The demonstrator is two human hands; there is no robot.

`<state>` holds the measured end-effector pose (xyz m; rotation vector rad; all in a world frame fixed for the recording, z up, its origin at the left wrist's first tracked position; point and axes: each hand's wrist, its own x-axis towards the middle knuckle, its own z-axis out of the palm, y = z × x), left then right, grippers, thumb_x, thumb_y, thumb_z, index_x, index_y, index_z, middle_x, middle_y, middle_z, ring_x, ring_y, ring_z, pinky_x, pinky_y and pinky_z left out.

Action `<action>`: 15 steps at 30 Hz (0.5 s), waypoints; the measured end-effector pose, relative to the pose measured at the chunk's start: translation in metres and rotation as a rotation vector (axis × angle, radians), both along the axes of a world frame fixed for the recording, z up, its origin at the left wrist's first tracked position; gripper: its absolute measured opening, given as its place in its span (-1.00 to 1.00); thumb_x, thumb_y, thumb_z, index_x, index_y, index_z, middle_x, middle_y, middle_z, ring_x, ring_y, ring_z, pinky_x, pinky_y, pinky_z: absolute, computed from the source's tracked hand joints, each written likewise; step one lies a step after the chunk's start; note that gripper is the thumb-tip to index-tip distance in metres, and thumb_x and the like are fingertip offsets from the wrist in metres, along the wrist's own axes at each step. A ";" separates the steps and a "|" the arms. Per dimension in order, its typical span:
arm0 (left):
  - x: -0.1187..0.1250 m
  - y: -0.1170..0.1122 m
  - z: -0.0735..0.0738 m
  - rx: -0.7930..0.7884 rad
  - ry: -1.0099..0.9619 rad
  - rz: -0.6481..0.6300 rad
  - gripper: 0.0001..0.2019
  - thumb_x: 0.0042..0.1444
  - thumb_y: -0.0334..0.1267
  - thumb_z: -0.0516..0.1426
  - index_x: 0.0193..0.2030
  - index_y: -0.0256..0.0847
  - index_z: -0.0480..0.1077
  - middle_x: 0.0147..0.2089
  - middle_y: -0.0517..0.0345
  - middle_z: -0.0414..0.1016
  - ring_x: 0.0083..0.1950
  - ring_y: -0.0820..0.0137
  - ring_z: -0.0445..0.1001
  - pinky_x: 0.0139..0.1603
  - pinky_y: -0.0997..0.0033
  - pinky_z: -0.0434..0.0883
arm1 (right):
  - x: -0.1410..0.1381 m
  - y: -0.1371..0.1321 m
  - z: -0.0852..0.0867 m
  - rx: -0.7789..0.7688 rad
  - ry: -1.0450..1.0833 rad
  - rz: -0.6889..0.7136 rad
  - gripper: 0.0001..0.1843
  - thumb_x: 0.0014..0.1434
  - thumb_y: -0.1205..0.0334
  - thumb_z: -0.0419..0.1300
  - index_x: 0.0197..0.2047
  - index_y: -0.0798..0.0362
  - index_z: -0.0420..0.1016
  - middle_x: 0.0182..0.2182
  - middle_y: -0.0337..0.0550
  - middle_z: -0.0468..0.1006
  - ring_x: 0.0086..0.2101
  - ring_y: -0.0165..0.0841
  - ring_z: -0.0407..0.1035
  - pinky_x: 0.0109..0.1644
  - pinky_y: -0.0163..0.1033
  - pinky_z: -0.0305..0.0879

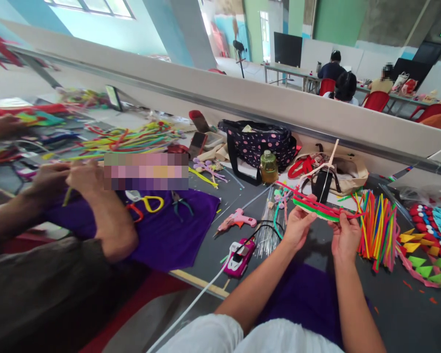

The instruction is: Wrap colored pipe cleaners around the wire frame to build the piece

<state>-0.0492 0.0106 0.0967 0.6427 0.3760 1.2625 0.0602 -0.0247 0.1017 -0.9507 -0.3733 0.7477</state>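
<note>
Both my hands hold a small bundle of red, green and pale pipe cleaners (316, 210) level above the table. My left hand (298, 228) pinches its left part between thumb and fingers. At the right end, the fingers of my right hand (346, 235) are closed on the same bundle. A loose pink-red end sticks out up and to the left. Close to my right hand lies a thick bunch of coloured pipe cleaners (378, 225). Left of my left hand are clear thin sticks (266, 228) and a pink glue gun (238, 220).
A purple toy-car-shaped device (239, 257) with a cable sits near the table edge. Behind are a bottle (269, 166), a dotted bag (260, 142) and a phone on a stand (321, 182). At left, a co-worker's hands (83, 176) work above purple cloth (169, 240) bearing scissors (152, 203) and pliers (180, 203).
</note>
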 end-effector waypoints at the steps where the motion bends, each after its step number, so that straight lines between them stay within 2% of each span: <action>1: -0.001 0.002 0.000 0.019 0.013 -0.024 -0.48 -0.16 -0.33 0.39 0.02 -0.20 0.47 0.10 -0.05 0.49 0.19 0.16 0.39 0.18 0.24 0.29 | 0.000 -0.002 0.003 0.006 -0.005 -0.001 -0.64 -0.10 0.13 0.42 -0.28 0.09 0.45 -0.37 -0.18 0.63 -0.47 -0.41 0.50 -0.48 -0.34 0.46; 4: -0.001 0.007 0.001 0.095 0.032 -0.090 -0.49 -0.17 -0.25 0.40 0.00 -0.25 0.49 0.04 -0.11 0.53 0.14 0.09 0.43 0.17 0.16 0.30 | 0.002 -0.006 0.012 0.009 -0.034 0.006 -0.63 -0.11 0.14 0.42 -0.26 0.11 0.46 -0.39 -0.18 0.63 -0.52 -0.41 0.48 -0.51 -0.33 0.45; 7: 0.000 0.010 0.003 0.119 0.040 -0.080 -0.55 -0.18 -0.24 0.41 -0.09 -0.26 0.52 -0.02 -0.10 0.56 0.03 0.12 0.51 0.11 0.17 0.35 | 0.004 -0.009 0.019 -0.002 -0.081 -0.007 -0.63 -0.08 0.12 0.40 -0.25 0.11 0.45 -0.38 -0.16 0.63 -0.54 -0.40 0.47 -0.53 -0.32 0.44; 11: 0.002 0.013 0.005 0.099 0.042 -0.051 -0.59 -0.20 -0.25 0.42 -0.16 -0.27 0.53 -0.11 -0.05 0.60 -0.05 0.19 0.54 0.07 0.21 0.40 | 0.007 -0.011 0.023 -0.010 -0.161 -0.082 -0.63 -0.02 0.05 0.35 -0.22 0.09 0.43 -0.42 -0.18 0.61 -0.51 -0.34 0.49 -0.51 -0.28 0.42; 15: 0.002 0.017 0.007 0.012 0.039 -0.076 -0.60 -0.19 -0.27 0.41 -0.15 -0.28 0.50 -0.12 -0.05 0.60 -0.11 0.22 0.57 -0.02 0.24 0.47 | 0.012 -0.006 0.019 -0.034 -0.262 -0.154 -0.63 -0.01 0.01 0.34 -0.25 0.10 0.42 -0.44 -0.16 0.60 -0.48 -0.32 0.49 -0.48 -0.27 0.42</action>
